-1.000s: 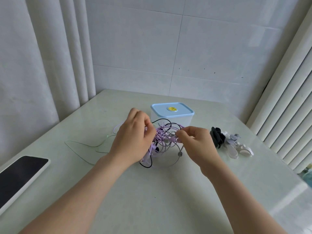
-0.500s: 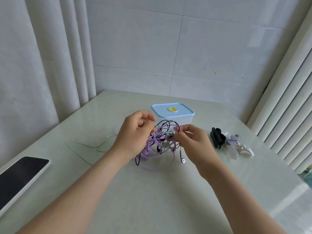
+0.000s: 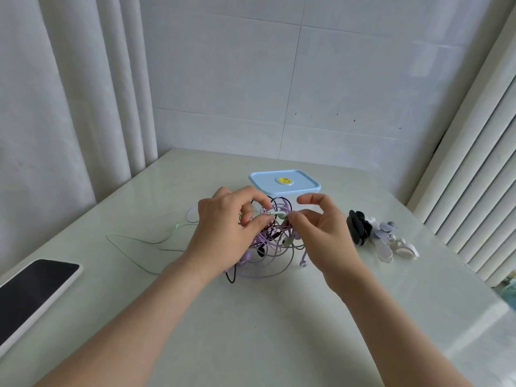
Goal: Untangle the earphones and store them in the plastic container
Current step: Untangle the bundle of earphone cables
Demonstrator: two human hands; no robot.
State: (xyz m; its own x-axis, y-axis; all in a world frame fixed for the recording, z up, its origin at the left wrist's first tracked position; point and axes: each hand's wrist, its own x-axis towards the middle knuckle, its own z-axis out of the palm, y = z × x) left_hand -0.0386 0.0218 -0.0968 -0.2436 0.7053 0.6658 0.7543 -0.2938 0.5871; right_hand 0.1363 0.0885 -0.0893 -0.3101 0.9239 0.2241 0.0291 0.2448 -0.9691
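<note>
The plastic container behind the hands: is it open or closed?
Closed. The plastic container has its blue lid sitting flat on top.

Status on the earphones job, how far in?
Done: nothing stored; the plastic container is closed. In hand: the left hand and right hand pinch the pale green earphone at the top of the tangle, its cord trailing left on the table. Left: purple and black cords are knotted together; separate them, open the container, put everything in.
</note>
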